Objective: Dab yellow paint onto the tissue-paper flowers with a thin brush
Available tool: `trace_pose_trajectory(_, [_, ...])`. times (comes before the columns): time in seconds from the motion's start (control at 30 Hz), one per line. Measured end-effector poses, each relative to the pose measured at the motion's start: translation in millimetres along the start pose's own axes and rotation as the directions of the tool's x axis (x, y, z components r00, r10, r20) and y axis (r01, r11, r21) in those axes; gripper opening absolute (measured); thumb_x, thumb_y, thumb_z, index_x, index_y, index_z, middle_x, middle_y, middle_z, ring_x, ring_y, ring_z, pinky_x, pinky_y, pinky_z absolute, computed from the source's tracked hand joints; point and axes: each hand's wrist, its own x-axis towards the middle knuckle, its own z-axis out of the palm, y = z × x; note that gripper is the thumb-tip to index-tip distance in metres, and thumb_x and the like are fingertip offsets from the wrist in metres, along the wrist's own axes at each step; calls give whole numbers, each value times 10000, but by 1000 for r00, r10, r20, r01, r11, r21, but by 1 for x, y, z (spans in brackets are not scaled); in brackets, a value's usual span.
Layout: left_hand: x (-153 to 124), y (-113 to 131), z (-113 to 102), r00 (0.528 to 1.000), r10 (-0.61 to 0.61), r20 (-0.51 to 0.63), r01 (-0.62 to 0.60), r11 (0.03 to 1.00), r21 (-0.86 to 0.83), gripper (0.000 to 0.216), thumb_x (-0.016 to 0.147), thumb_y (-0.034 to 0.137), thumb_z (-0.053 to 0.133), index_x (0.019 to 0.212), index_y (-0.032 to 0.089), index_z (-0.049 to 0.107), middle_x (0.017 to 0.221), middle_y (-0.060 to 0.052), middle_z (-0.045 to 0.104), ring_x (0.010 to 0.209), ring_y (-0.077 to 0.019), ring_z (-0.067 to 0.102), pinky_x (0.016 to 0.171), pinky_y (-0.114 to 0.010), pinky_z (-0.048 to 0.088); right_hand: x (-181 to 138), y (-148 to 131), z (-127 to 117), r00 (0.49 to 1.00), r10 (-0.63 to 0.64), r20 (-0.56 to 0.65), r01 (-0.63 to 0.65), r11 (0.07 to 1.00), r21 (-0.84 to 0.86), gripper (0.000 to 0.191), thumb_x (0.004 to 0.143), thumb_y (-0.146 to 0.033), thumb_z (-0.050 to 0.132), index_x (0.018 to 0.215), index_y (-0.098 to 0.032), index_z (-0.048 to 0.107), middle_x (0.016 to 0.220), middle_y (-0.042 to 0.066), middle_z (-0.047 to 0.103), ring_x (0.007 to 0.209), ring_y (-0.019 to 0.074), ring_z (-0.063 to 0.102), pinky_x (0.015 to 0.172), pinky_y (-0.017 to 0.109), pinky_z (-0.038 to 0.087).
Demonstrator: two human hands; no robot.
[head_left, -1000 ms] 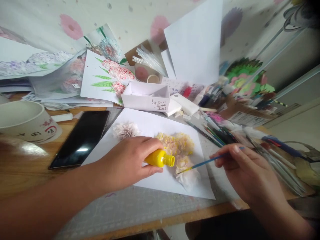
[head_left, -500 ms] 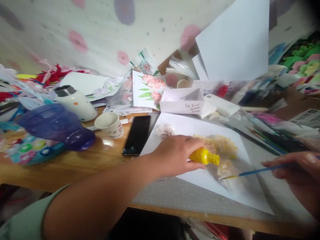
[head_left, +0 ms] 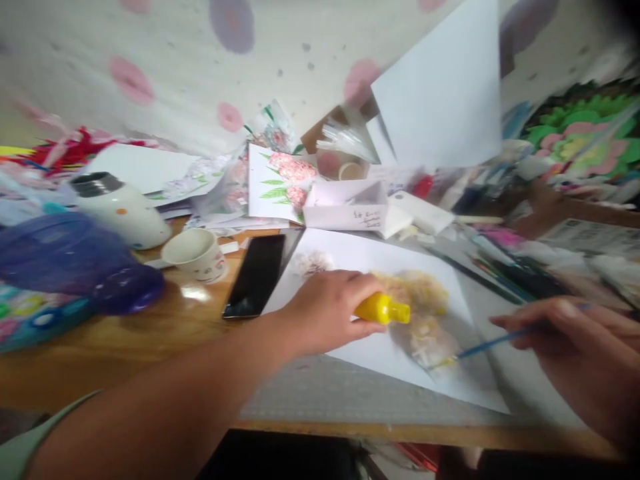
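My left hand [head_left: 325,310] is closed round a small yellow paint bottle [head_left: 383,311], held on its side with the open neck pointing right over a white sheet of paper [head_left: 370,350]. My right hand [head_left: 570,350] pinches a thin blue paintbrush [head_left: 487,343]. Its tip touches crumpled tissue flowers [head_left: 425,313], stained yellow, that lie on the sheet. One paler tissue flower [head_left: 313,262] sits at the sheet's far left corner.
A black phone [head_left: 255,275] lies left of the sheet, with a white cup [head_left: 193,253], a white flask [head_left: 120,207] and a purple container [head_left: 70,260] further left. A white paper box [head_left: 347,207], flower pictures, pens and pencils [head_left: 500,270] crowd the back and right. The desk edge runs close in front.
The view swung left, bringing the cup, flask and purple container into sight. Both hands kept their grips; the brush tip stays at the tissue flowers beside the bottle.
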Motion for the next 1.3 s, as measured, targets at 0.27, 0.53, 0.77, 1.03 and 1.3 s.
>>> trace_pose_trajectory(0.27, [-1,-6,2,997,46,-56,-48,999,-24,347,801,258,896,1058,241,664,965,7,800,857,-232,750,750,-333,522,-7,-34,23,1000,-9,-25,9,1000,8,429,578,-673,934,578,-273,778,601,52,671,583,168,621,534,276,505])
trace_pose_trajectory(0.53, [-3,-7,4,997,52,-57,-52,999,-12,333,803,244,879,1051,244,656,950,19,796,845,-224,742,747,-324,515,-5,-26,20,1000,13,-19,-13,1000,10,428,630,-665,920,597,-266,768,593,40,658,563,165,594,539,304,451])
trace_pose_trajectory(0.77, [-3,-8,3,996,68,-63,-69,998,-8,346,795,230,886,1056,230,660,937,20,790,823,-216,741,727,-315,514,-3,-23,25,999,46,-1,-46,998,36,435,605,-658,938,608,-254,776,624,40,690,569,156,582,579,306,444])
trace_pose_trajectory(1.03, [-3,-8,3,996,68,-55,-69,998,-7,334,807,261,872,1055,247,648,944,16,793,840,-214,744,740,-316,521,-4,-21,25,1000,12,15,-12,1000,10,422,670,-657,912,638,-256,786,619,29,687,584,154,574,634,323,436])
trace_pose_trajectory(1.3, [-3,-8,5,996,71,-49,-71,997,-7,329,807,271,872,1041,251,641,929,16,785,822,-210,733,731,-317,517,-3,-21,24,1000,6,-8,-6,1000,18,412,669,-659,910,645,-267,787,622,28,683,576,161,570,605,324,431])
